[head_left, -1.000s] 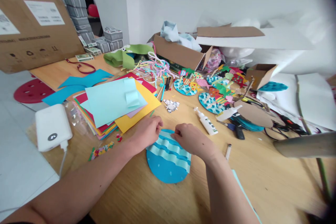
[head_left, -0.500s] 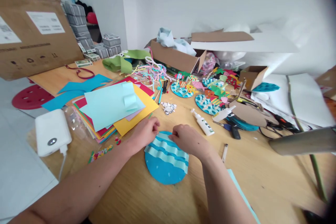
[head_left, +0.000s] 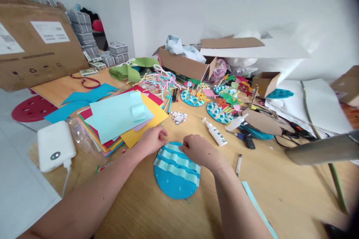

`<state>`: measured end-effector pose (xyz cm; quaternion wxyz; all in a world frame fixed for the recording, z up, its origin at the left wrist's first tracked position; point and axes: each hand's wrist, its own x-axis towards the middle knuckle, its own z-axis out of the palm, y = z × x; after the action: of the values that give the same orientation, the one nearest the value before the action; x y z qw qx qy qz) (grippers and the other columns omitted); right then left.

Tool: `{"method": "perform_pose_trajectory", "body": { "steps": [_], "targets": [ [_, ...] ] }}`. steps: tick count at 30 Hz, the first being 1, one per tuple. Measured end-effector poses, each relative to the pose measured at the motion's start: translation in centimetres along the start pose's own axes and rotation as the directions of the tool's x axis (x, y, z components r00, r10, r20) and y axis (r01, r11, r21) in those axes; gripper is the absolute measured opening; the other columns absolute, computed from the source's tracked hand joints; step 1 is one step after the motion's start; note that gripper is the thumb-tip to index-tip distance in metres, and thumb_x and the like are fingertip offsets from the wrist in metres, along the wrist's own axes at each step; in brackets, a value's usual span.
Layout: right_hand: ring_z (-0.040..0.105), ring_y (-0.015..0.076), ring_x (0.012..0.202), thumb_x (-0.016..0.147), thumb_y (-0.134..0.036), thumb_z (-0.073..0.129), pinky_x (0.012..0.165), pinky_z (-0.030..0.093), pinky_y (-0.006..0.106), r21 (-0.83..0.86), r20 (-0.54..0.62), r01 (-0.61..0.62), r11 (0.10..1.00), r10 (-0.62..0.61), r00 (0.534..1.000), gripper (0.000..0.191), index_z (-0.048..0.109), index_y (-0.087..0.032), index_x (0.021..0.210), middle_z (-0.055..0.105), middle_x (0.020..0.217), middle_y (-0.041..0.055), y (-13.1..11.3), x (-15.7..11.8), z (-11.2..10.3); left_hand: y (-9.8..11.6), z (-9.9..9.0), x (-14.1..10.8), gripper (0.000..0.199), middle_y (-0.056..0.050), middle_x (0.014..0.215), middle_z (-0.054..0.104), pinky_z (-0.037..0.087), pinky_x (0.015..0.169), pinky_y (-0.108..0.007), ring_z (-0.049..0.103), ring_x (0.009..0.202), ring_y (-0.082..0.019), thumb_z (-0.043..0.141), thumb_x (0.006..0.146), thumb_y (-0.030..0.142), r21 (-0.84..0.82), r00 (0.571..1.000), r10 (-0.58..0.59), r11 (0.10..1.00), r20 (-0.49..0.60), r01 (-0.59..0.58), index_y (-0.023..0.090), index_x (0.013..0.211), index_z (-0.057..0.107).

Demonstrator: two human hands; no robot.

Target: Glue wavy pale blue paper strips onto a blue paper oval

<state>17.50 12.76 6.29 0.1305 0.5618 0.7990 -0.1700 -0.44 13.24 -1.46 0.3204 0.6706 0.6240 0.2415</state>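
Note:
A blue paper disc (head_left: 174,188) lies on the wooden table in front of me. Pale blue paper strips (head_left: 176,171) run across its upper half in raised waves. At the disc's upper left edge my left hand (head_left: 153,140) is closed, thumb and fingertips pinched at one end of the topmost strip. My right hand (head_left: 201,151) is curled over the upper right of the disc, its fingertips pressed on the same strip; the hand hides that end. A loose pale blue strip (head_left: 256,207) lies beside my right forearm.
A white glue bottle (head_left: 216,133) and a pen (head_left: 239,165) lie right of the disc. Coloured paper sheets (head_left: 112,115) are stacked at left, near a white power bank (head_left: 56,145). Decorated wavy discs (head_left: 220,112) and a cardboard box (head_left: 182,63) stand farther back.
The view has shifted slightly. Both hands stay at the disc's top edge, with only small finger movement along the topmost strip.

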Motion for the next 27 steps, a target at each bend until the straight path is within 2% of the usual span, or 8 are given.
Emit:
{"method": "perform_pose_trajectory", "body": {
  "steps": [7, 13, 22, 27],
  "targets": [
    [0.068, 0.0237, 0.09, 0.091, -0.029, 0.054, 0.066, 0.039, 0.029, 0.004, 0.006, 0.002, 1.0, -0.002, 1.0, 0.021, 0.071, -0.016, 0.088, 0.072, 0.099, 0.0124, 0.07, 0.09, 0.11, 0.52, 0.06, -0.53, 0.023, 0.006, 0.059, 0.055, 0.038, 0.055, -0.024, 0.058, 0.057, -0.016, 0.076, 0.069, 0.019, 0.091, 0.999, -0.054, 0.994, 0.006, 0.054, 0.021, 0.088, 0.064],
    [0.068, 0.0232, 0.089, 0.091, -0.031, 0.055, 0.065, 0.039, 0.028, 0.011, 0.004, 0.001, 1.0, -0.001, 1.0, 0.022, 0.071, -0.016, 0.09, 0.072, 0.099, 0.0117, 0.15, 0.13, 0.17, 0.69, 0.14, -0.62, 0.029, 0.006, 0.061, 0.056, 0.036, 0.056, -0.024, 0.058, 0.062, -0.017, 0.074, 0.071, 0.017, 0.126, 0.999, -0.046, 0.991, 0.007, 0.045, 0.022, 0.096, 0.06],
    [0.068, 0.0236, 0.088, 0.091, -0.031, 0.054, 0.064, 0.04, 0.028, 0.014, -0.01, 0.002, 1.0, -0.002, 1.0, 0.023, 0.072, -0.015, 0.091, 0.073, 0.098, 0.013, 0.13, 0.21, 0.24, 0.62, 0.27, -0.55, 0.01, 0.004, 0.062, 0.06, 0.038, 0.057, -0.024, 0.058, 0.062, -0.016, 0.071, 0.071, 0.016, 0.092, 0.999, 0.022, 0.995, 0.03, -0.025, 0.02, 0.072, 0.062],
    [0.068, 0.0243, 0.092, 0.092, -0.029, 0.053, 0.068, 0.041, 0.029, 0.03, -0.038, 0.007, 1.0, -0.006, 0.999, 0.025, 0.072, -0.013, 0.093, 0.073, 0.102, 0.015, 0.18, 0.14, 0.3, 0.86, -0.2, -0.45, 0.006, -0.001, 0.074, 0.069, 0.045, 0.062, -0.024, 0.063, 0.069, -0.016, 0.063, 0.078, 0.013, 0.041, 0.996, 0.087, 0.995, 0.007, -0.087, 0.018, 0.077, 0.064]
  ]
}}
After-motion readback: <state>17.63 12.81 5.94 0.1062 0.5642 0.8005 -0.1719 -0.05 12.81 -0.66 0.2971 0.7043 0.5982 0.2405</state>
